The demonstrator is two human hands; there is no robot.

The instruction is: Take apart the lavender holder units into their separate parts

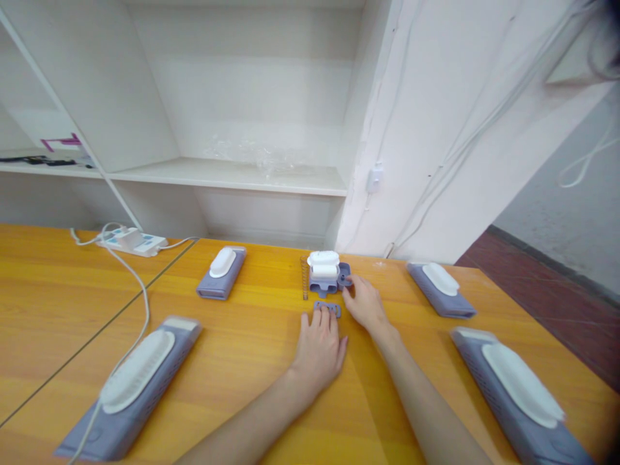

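Note:
My left hand (pixel 320 349) lies palm down on the wooden table, its fingers stretched out. Its fingertips rest on a small flat grey-purple plate (pixel 338 310) with openings. To the right, my right hand (pixel 365 303) has thumb and forefinger at the edge of a small grey-purple part (pixel 343 271) with a round knob inside. Beside that part stand a grey-purple housing (pixel 323 286) and white rounded pieces (pixel 324 270), close together. A thin coil spring (pixel 305 278) lies left of them, lengthwise away from me.
Long grey-purple devices with white oval tops lie around: one far left (pixel 213 286), one near left (pixel 145 400), one far right (pixel 431 294), one near right (pixel 504 394). A white power strip (pixel 140 243) trails a cable across the left. White shelving (pixel 227 177) stands behind.

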